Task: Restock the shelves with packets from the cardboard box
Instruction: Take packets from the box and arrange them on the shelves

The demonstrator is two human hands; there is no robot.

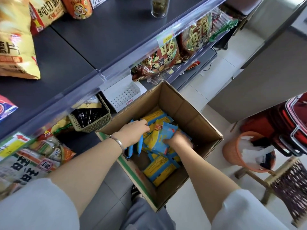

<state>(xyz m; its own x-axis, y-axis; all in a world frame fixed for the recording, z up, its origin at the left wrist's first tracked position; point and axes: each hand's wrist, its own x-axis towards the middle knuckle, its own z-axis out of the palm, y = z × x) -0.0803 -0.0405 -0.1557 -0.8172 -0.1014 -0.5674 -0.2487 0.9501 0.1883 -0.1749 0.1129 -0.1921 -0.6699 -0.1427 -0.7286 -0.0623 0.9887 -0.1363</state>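
A pale tiled floor runs beside dark grey metal shelves that carry large printed snack bags, and an open brown cardboard box stands on the floor against the lowest shelf. Loose yellow-and-blue plastic packets lie heaped in the bottom of the box. Both hands reach down into it. The left hand, with a thin silver bracelet on its wrist, curls its fingers over a few packets standing on edge directly beneath its palm. The right hand is just beside it, low on the heap; its thumb lies across the top of a packet and its fingers are sunk among the others, so I cannot tell whether it grips. An orange plastic wastebasket stands near the box's right side, and an olive lattice basket sits on the shelf to the left.
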